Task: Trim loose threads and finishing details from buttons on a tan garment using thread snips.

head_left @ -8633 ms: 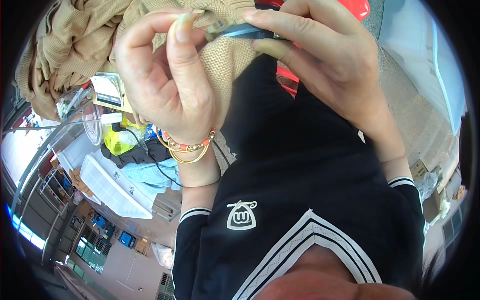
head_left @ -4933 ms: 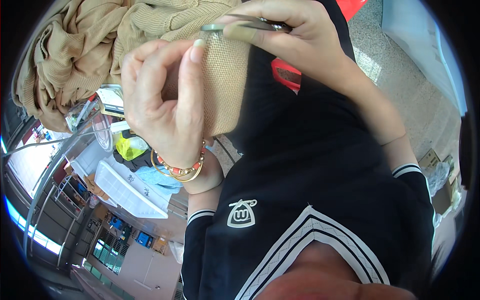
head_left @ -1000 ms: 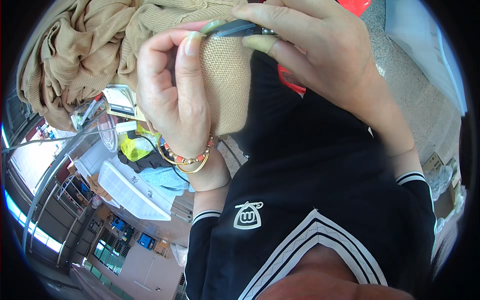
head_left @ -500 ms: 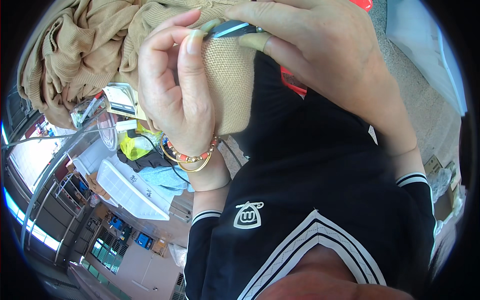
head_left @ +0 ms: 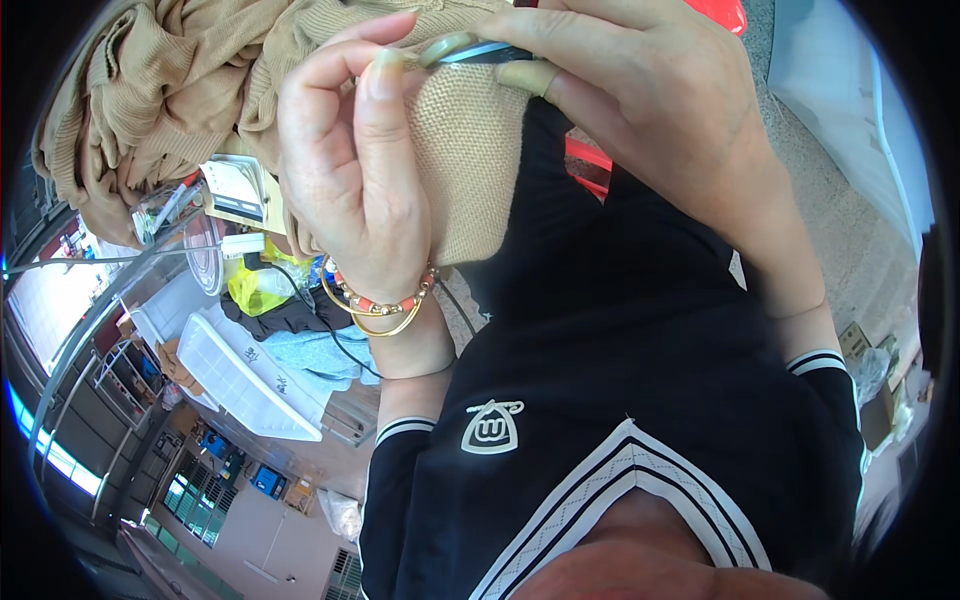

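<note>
Tan knitted fabric (head_left: 465, 165) hangs over my lap in front of my black top. My left hand (head_left: 355, 185) pinches its upper edge between thumb and fingers. My right hand (head_left: 650, 110) is closed on a small dark-bladed tool (head_left: 485, 54) with a shiny edge, lying along that same fabric edge. Its exact kind is partly hidden by my fingers. A tan finger cover (head_left: 528, 76) sits on my right thumb. Close to the blade, next to my left thumb, shows a rounded greenish-tan tip (head_left: 447, 46), perhaps another covered finger.
A heap of tan ribbed knitwear (head_left: 190, 80) lies at the far left. Below it are a notepad (head_left: 238, 190), a yellow plastic bag (head_left: 258, 285), a black cable and a white crate (head_left: 245, 380). Something red (head_left: 590, 165) shows beyond my lap. A translucent bin (head_left: 850, 100) stands right.
The fabric's right edge and the tool have shifted slightly right. The blade has turned, showing a narrower face. Both hands keep their hold.
</note>
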Motion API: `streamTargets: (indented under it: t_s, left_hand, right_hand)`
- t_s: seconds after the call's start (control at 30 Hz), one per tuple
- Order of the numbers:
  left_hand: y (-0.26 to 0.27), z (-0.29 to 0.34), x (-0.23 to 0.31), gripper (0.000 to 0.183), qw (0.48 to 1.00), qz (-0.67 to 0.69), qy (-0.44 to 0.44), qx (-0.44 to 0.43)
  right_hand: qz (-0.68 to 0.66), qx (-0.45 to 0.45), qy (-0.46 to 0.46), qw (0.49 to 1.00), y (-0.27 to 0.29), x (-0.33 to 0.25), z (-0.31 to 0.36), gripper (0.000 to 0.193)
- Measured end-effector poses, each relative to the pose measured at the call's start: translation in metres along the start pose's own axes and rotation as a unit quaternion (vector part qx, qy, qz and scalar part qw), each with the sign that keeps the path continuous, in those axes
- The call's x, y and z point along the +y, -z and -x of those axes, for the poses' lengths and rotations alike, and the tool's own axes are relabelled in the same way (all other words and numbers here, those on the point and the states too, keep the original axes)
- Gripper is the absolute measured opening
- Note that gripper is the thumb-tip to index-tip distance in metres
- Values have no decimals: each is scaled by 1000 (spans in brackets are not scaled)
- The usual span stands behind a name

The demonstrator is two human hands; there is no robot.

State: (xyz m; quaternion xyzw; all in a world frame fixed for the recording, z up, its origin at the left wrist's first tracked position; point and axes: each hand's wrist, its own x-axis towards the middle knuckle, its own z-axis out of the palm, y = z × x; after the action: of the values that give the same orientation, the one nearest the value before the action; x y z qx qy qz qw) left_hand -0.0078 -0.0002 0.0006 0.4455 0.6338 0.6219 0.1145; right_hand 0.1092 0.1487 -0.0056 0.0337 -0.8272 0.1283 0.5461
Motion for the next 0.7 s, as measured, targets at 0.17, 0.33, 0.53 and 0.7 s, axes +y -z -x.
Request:
streamTargets:
  t_s: [0.17,0.33,0.53,0.7]
  left_hand:
    - [21,3,-6,22,998,24,25,49]
    - [55,19,-7,20,991,-90,25,97]
    - [76,54,-12,15,988,-74,88,103]
    - [68,55,-6,13,993,-63,73,72]
  right_hand:
    - [-61,-280,-278,917,30,-24,-35,31]
    - [-87,-282,-399,868,32,-32,-30,41]
    - [-270,-212,-483,806,18,-14,6,48]
    - [-294,-202,-531,769,18,-24,-12,49]
